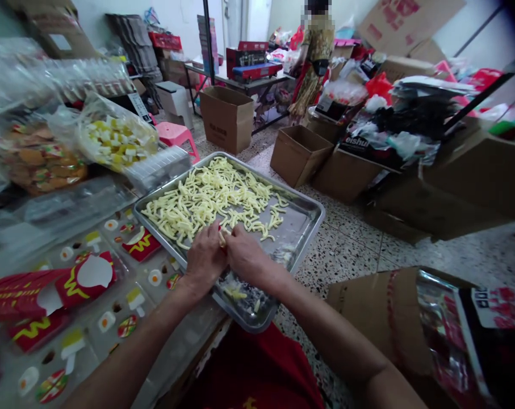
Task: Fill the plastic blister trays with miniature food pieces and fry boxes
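Observation:
A shallow metal tray point(312, 213) holds a heap of pale yellow sticks shaped like French fries point(214, 193). Over its near part, my left hand point(206, 255) and my right hand point(249, 257) meet with curled fingers. Some pale material shows between the fingertips, with a speck of red by the left ones; what exactly they hold is mostly hidden. Left of the tray, red fry boxes with a yellow W point(84, 278) lie nested in a row. One red fry box point(141, 243) with a few sticks sits in clear plastic packaging point(125, 295) among small toy-like food pieces.
Bags of yellow-and-white pieces point(118, 142) and brown patties point(38, 156) stand back left, beside stacked clear trays point(159, 167). Cardboard boxes point(227, 122) and a pink stool point(176, 136) are on the floor. Another open carton point(368, 318) stands near right. A person point(317, 57) stands far back.

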Demonstrator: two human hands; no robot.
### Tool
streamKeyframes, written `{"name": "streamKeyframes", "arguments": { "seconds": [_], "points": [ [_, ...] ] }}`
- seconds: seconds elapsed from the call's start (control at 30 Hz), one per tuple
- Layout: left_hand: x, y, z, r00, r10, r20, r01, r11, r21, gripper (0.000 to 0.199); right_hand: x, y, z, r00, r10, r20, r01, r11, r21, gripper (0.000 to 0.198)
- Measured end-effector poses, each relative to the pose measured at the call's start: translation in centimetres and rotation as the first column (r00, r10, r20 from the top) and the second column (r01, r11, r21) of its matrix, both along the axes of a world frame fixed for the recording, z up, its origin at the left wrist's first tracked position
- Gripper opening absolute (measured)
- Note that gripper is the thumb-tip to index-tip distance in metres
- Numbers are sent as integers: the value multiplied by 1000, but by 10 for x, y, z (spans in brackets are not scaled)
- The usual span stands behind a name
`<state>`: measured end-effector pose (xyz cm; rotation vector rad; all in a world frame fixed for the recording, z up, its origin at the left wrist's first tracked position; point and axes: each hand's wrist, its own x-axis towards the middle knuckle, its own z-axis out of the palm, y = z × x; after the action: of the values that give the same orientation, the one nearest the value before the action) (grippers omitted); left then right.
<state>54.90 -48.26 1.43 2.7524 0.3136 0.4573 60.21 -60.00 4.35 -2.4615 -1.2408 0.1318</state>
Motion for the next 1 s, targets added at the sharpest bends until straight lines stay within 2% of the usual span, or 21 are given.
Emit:
{"name": "streamKeyframes", "arguments": {
  "seconds": [0.1, 0.17, 0.27, 0.37, 0.4, 0.47, 0.53, 0.63, 0.73, 0.8, 0.87, 1.0],
  "points": [
    [2, 4, -1, 1000, 9, 20, -8, 998, -59, 46, -1, -1, -5, 998, 24, 63, -26, 999, 26, 27],
    [3, 5, -1, 998, 10, 62, -2, 993, -119, 52, 5, -1, -3, 999, -16, 33, 15, 999, 35, 24],
    [4, 4, -1, 993, 26, 117, -7, 986, -168, 65, 20, -1, 5, 979, -122, -162, 139, 986, 95, 21],
    [7, 4, -2, 990, 63, 128, -35, 977, -210, 68, 31, -2, 11, 934, -165, -318, 225, 961, 163, 14],
    [9, 3, -2, 989, 79, 123, -47, 969, -241, 69, 34, -3, 12, 918, -176, -355, 255, 948, 190, 12],
    [12, 3, -1, 988, 101, 120, -60, 949, -310, 71, 37, -6, 11, 879, -176, -442, 316, 911, 265, 22],
    [16, 3, 0, 985, 104, 134, -50, 932, -358, 73, 40, -11, 8, 837, -101, -538, 339, 867, 364, 34],
    [19, 1, 3, 980, 107, 168, -33, 919, -394, 74, 42, -19, 4, 811, -4, -584, 346, 810, 474, 40],
    [21, -4, 3, 971, 104, 215, -10, 917, -400, 73, 43, -22, 4, 854, -131, -504, 394, 796, 460, 35],
    [22, -7, 4, 962, 93, 255, 13, 923, -385, 72, 44, -22, 5, 903, -205, -377, 362, 837, 411, 22],
    [23, -9, 4, 957, 85, 277, 26, 927, -373, 70, 44, -20, 8, 949, -223, -225, 292, 891, 347, 10],
    [27, -6, 2, 959, 56, 278, 46, 936, -350, 68, 38, -11, 14, 978, -195, 77, 174, 961, 214, 16]
  ]
}}
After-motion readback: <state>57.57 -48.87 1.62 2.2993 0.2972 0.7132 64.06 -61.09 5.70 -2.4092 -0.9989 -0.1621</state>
